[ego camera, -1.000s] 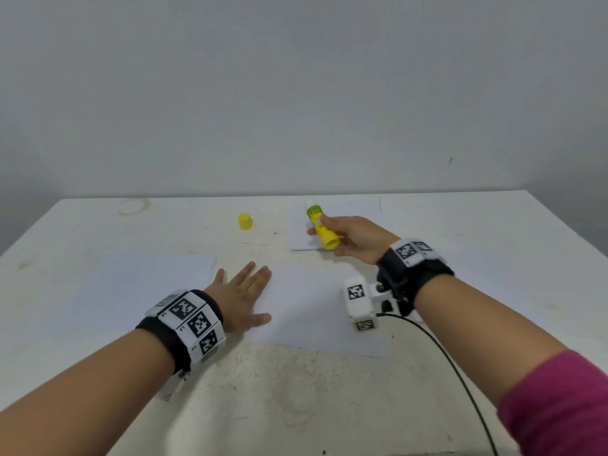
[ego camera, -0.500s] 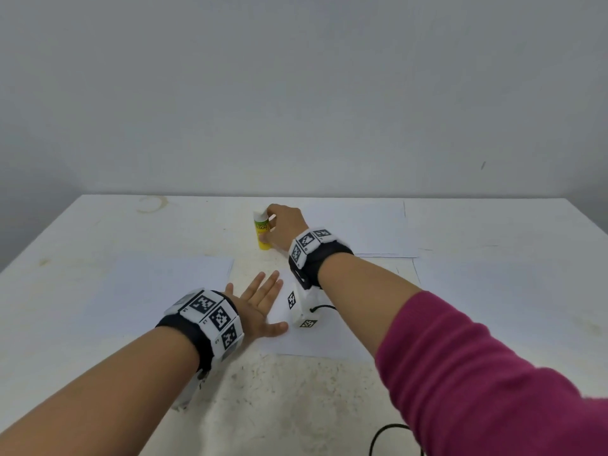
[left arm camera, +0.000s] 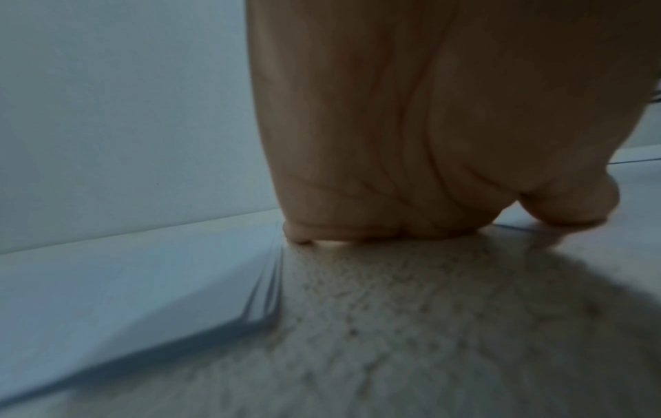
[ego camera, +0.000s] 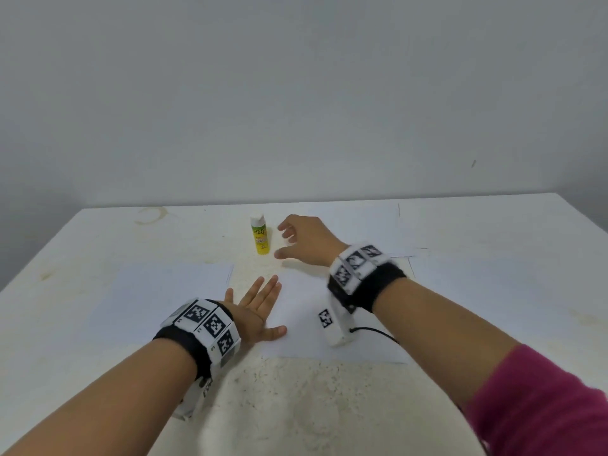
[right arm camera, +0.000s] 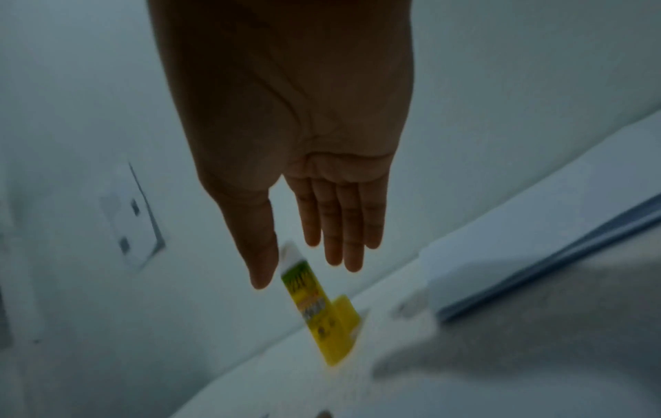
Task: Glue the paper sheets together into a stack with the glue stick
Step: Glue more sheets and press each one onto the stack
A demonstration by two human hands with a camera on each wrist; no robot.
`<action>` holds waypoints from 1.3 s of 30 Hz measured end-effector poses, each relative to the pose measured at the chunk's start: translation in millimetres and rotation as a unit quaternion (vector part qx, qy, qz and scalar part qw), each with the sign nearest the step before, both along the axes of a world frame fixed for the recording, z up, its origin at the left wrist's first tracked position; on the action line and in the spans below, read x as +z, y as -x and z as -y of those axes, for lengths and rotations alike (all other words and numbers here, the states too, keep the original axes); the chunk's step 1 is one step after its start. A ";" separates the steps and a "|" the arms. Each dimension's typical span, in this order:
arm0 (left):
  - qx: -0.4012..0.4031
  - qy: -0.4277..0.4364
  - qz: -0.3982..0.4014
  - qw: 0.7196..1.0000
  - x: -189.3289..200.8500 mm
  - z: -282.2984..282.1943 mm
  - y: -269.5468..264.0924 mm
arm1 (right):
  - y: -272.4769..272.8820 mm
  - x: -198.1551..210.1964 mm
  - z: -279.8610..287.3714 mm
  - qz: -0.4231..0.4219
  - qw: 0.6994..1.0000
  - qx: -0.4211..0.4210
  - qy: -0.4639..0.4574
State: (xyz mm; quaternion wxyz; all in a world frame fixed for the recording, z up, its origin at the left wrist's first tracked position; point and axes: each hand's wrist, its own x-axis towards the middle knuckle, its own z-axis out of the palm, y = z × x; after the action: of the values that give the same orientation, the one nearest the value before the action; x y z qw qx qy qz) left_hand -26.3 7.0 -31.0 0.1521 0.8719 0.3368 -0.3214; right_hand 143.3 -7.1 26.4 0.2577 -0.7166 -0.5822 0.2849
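The yellow-green glue stick (ego camera: 260, 234) stands upright and uncapped on the table, its white glue tip up; in the right wrist view the glue stick (right arm camera: 318, 308) hides most of its yellow cap (right arm camera: 347, 311) behind it. My right hand (ego camera: 296, 240) hovers just right of it, fingers spread, holding nothing; the right hand (right arm camera: 314, 249) shows straight fingers. My left hand (ego camera: 260, 307) lies flat, pressing the left edge of the near paper sheet (ego camera: 329, 343). Another sheet (ego camera: 164, 291) lies to the left, and more sheets (ego camera: 368, 225) lie at the back.
The white table (ego camera: 296, 406) has rough bare surface near me. A stack edge of sheets (left arm camera: 261, 297) shows beside my left hand (left arm camera: 411, 141). A cable (ego camera: 375, 332) runs from the right wrist camera. A grey wall stands behind the table.
My right hand carried the glue stick left, stood it upright beside its cap, let go and drew back to the right. The left hand stayed flat on the sheet.
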 end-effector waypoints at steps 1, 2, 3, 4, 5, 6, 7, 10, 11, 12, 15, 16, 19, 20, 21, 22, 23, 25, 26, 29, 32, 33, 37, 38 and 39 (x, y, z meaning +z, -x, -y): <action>0.001 0.003 -0.001 1.000 1.0 0.5 -0.3 | -10.2 7.0 14.8 0.010 1.000 0.005 0.002; 0.003 0.004 -0.001 1.000 1.8 1.1 -0.6 | -22.6 14.3 30.0 0.030 0.999 0.008 0.009; 0.004 0.005 -0.002 1.000 3.1 1.6 -0.5 | -36.9 21.5 45.5 0.057 0.998 0.006 0.019; 0.005 0.005 -0.004 1.000 4.8 2.3 -0.6 | -53.7 27.4 61.0 0.089 0.995 -0.003 0.034; 0.003 0.004 -0.005 1.000 7.2 2.7 -0.7 | -72.7 31.3 76.4 0.122 0.991 -0.017 0.056; 0.001 0.004 -0.004 1.000 10.0 3.1 -0.9 | -91.7 33.3 92.1 0.156 0.983 -0.035 0.092; -0.001 0.006 -0.004 1.000 13.2 3.5 -0.9 | -109.9 32.0 107.7 0.182 0.971 -0.053 0.146; -0.007 0.011 -0.001 1.000 18.6 4.2 0.9 | -149.7 10.9 152.0 0.206 0.921 -0.098 0.315; -0.010 0.014 0.003 1.000 18.5 4.0 1.8 | -156.6 0.1 163.0 0.206 0.910 -0.101 0.346; -0.016 0.017 0.006 1.000 17.7 3.1 2.8 | -160.8 -10.2 171.3 0.206 0.903 -0.093 0.367; -0.040 0.032 0.012 0.999 16.8 1.2 3.7 | -167.6 -34.6 183.3 0.192 0.904 -0.077 0.373; -0.044 0.035 0.020 0.998 16.0 0.8 3.5 | -166.1 -36.2 185.6 0.184 0.909 -0.081 0.364; -0.045 0.052 0.037 0.997 16.3 -0.3 2.9 | -162.0 -35.5 192.1 0.163 0.924 -0.097 0.333; -0.049 0.050 0.036 0.997 16.8 -0.1 2.4 | -161.9 -35.0 193.4 0.154 0.928 -0.098 0.324; -0.052 0.049 0.036 0.997 17.4 0.4 2.2 | -162.5 -35.3 193.9 0.151 0.931 -0.101 0.316; -0.049 0.048 0.039 0.997 17.3 0.3 2.1 | -163.0 -35.0 193.9 0.151 0.934 -0.105 0.308; -0.047 0.049 0.041 0.997 18.4 0.9 2.2 | -163.3 -33.9 193.9 0.153 0.936 -0.109 0.299; -0.048 0.047 0.043 0.997 20.0 1.9 2.8 | -166.2 -32.7 194.4 0.154 0.943 -0.127 0.267; -0.048 0.045 0.047 0.997 19.8 1.9 3.2 | -167.2 -30.9 195.2 0.151 0.947 -0.139 0.247; -0.031 0.039 0.059 0.997 21.6 2.7 2.9 | -169.4 -23.0 198.4 0.165 0.949 -0.166 0.212; -0.012 0.025 0.068 0.997 21.9 4.8 1.7 | -165.3 -3.7 199.0 0.199 0.946 -0.201 0.156; -0.010 0.027 0.070 0.997 21.0 4.6 1.3 | -159.5 5.8 198.1 0.202 0.948 -0.210 0.130; -0.018 0.038 0.065 0.997 20.5 5.2 -1.5 | -104.8 38.3 182.3 0.133 0.970 -0.191 0.068; -0.021 0.040 0.063 0.997 20.5 6.0 -2.4 | -86.7 39.9 173.7 0.117 0.976 -0.166 0.077; -0.025 0.041 0.061 0.997 19.9 6.0 -3.0 | -68.9 37.2 163.4 0.105 0.981 -0.136 0.094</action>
State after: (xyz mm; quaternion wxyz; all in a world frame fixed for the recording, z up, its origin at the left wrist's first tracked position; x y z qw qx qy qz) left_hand -23.3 1.0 -11.1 0.1995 0.8911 0.2917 -0.2846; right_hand 212.2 -170.5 63.6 0.1628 -0.8363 -0.4735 0.2236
